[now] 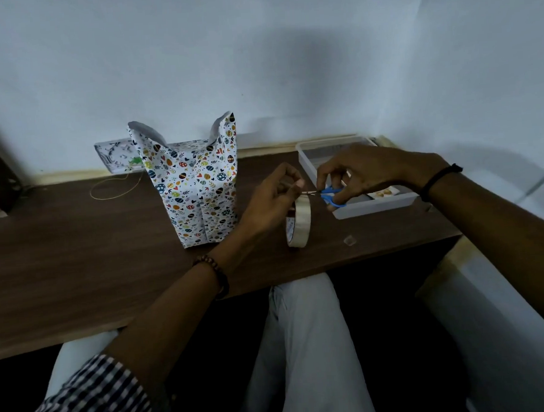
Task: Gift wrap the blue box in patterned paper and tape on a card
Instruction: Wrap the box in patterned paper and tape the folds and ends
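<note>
So the tall box wrapped in white paper printed with coloured eggs, hearts and leaves stands upright on the dark brown wooden desk, towards the back near the wall, left of both hands. No blue shows anywhere. The top isn't closed: 2 paper flaps stick up at either end like ears.

The left hand pinches the free end of a strip pulled off the roll of clear sticky tape, which sits on edge just below it. Can't tell if the roll rests on the desk or dangles from the strip.

The right hand has its fingers through the handles of small blue-handled scissors, gripping them, with the blade tips right at the strip, next to the left fingertips.

Under the right hand there's a shallow white plastic tray, and a small pale printed card lies in it. A thin gold thread loop lies on the desk left of the box, and a tiny clear scrap lies right of the roll.
</note>
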The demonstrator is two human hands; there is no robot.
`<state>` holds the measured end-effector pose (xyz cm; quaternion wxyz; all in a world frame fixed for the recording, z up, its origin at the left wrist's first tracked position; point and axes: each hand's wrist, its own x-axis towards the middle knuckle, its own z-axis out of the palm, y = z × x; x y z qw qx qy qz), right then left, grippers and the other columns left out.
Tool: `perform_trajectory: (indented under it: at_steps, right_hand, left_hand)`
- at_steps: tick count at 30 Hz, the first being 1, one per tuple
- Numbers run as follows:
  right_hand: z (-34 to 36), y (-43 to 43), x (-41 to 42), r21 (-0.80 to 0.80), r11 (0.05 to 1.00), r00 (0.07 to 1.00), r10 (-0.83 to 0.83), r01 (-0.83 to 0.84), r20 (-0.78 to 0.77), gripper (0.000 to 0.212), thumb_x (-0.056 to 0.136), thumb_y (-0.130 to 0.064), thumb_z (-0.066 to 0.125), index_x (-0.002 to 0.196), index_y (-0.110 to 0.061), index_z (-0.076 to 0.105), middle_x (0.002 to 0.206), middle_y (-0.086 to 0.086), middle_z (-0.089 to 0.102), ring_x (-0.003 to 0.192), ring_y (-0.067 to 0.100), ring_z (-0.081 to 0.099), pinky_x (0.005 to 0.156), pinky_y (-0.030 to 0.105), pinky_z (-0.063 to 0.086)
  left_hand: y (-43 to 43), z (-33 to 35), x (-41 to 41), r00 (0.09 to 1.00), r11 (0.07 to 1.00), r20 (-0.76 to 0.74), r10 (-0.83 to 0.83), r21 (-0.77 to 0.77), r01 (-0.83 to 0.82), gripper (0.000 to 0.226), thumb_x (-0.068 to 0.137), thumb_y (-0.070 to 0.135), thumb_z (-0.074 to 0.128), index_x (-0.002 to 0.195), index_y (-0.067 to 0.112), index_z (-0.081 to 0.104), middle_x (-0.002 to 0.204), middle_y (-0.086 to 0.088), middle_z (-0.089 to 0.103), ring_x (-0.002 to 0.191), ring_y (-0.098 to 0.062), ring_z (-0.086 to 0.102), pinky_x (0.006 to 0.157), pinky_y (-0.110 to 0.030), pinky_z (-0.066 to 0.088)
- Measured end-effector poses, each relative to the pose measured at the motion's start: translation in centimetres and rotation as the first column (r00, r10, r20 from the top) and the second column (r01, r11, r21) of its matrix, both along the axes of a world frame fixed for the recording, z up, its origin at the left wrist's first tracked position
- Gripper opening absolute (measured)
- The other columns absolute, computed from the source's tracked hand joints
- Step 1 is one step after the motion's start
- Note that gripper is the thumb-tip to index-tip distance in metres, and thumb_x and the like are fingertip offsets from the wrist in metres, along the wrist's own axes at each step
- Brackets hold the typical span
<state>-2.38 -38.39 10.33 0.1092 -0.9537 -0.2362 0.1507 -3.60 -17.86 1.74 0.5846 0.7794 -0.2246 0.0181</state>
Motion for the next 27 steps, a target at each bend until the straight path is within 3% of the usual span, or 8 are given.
perform_trajectory:
  at_steps: [6, 11, 13, 16, 19, 23, 27]
  right_hand:
    - [-0.2, 0.2, -0.2, -0.004, 1.0, 1.0, -0.004, 0.004, 0.014, 0.034, 0.083, -0.032, 0.077, 0.113, -0.024, 0.065, 0.095, -0.006, 0.069, 0.088, 0.012, 0.064, 0.079, 0.033, 0.05]
    - [0.7, -1.4, -0.4, 0.078, 0.991, 0.994, -0.109, 0.111, -0.023, 0.03, 0.079, -0.028, 0.082, 0.107, -0.026, 0.068, 0.089, -0.007, 0.074, 0.078, 0.002, 0.067, 0.07, 0.023, 0.048]
    - [0.3, -2.6, -0.2, 0.086, 0.978, 0.981, -0.195, 0.192, 0.023, 0.027, 0.077, -0.028, 0.083, 0.099, -0.026, 0.068, 0.085, -0.006, 0.074, 0.075, 0.009, 0.068, 0.067, 0.027, 0.05]
    - [-1.4, -4.0, 0.4, 0.044, 0.939, 0.931, -0.343, 0.34, 0.125, 0.027, 0.075, -0.029, 0.084, 0.092, -0.019, 0.066, 0.08, -0.001, 0.071, 0.071, 0.016, 0.065, 0.064, 0.029, 0.049]
    - [-4.0, -4.9, 1.4, 0.045, 0.891, 0.879, -0.453, 0.452, 0.147, 0.026, 0.074, -0.028, 0.085, 0.09, -0.013, 0.07, 0.085, 0.005, 0.07, 0.077, 0.02, 0.065, 0.072, 0.032, 0.051]
    - [-6.6, -5.4, 2.0, 0.04, 0.843, 0.814, -0.529, 0.536, 0.24, 0.028, 0.075, -0.027, 0.085, 0.093, -0.009, 0.075, 0.098, 0.01, 0.063, 0.082, 0.022, 0.054, 0.071, 0.026, 0.036]
    - [-6.9, -5.0, 3.0, -0.021, 0.825, 0.803, -0.543, 0.565, 0.245, 0.025, 0.077, -0.022, 0.082, 0.091, -0.002, 0.077, 0.094, 0.017, 0.071, 0.082, 0.029, 0.065, 0.072, 0.032, 0.049]
  left_hand:
    - [-0.2, 0.6, -0.2, 0.998, 0.997, -0.051, -0.026, -0.076, 0.022, 0.019, 0.105, 0.025, 0.045, 0.115, 0.009, 0.049, 0.098, 0.005, 0.061, 0.074, 0.007, 0.065, 0.059, -0.013, 0.053]
    - [-0.2, 0.6, -0.3, 0.982, 0.98, -0.187, -0.03, -0.2, -0.008, 0.02, 0.106, 0.029, 0.042, 0.118, 0.012, 0.043, 0.106, -0.009, 0.069, 0.089, -0.02, 0.073, 0.065, -0.024, 0.059]
    - [-0.1, 0.8, -0.3, 0.966, 0.967, -0.253, -0.052, -0.254, -0.015, 0.019, 0.106, 0.028, 0.04, 0.117, 0.012, 0.041, 0.102, -0.011, 0.071, 0.086, -0.025, 0.075, 0.064, -0.028, 0.06]
    - [0.0, 0.9, -0.3, 0.946, 0.956, -0.319, -0.062, -0.29, -0.035, 0.013, 0.107, 0.028, 0.038, 0.113, 0.016, 0.04, 0.101, -0.013, 0.073, 0.084, -0.033, 0.074, 0.077, -0.043, 0.059]
    - [0.1, 0.9, -0.1, 0.93, 0.948, -0.362, -0.064, -0.314, -0.057, 0.011, 0.106, 0.027, 0.041, 0.111, 0.017, 0.04, 0.102, -0.013, 0.074, 0.085, -0.035, 0.074, 0.082, -0.049, 0.057]
    - [0.2, 1.5, 0.1, 0.866, 0.902, -0.484, -0.128, -0.42, -0.101, 0.011, 0.104, 0.026, 0.046, 0.112, 0.019, 0.043, 0.109, -0.02, 0.072, 0.088, -0.034, 0.074, 0.073, -0.047, 0.062]
    - [0.5, 2.4, 0.4, 0.802, 0.851, -0.562, -0.205, -0.506, -0.137, 0.012, 0.105, 0.023, 0.042, 0.115, 0.017, 0.044, 0.109, -0.025, 0.07, 0.086, -0.032, 0.074, 0.067, -0.042, 0.062]
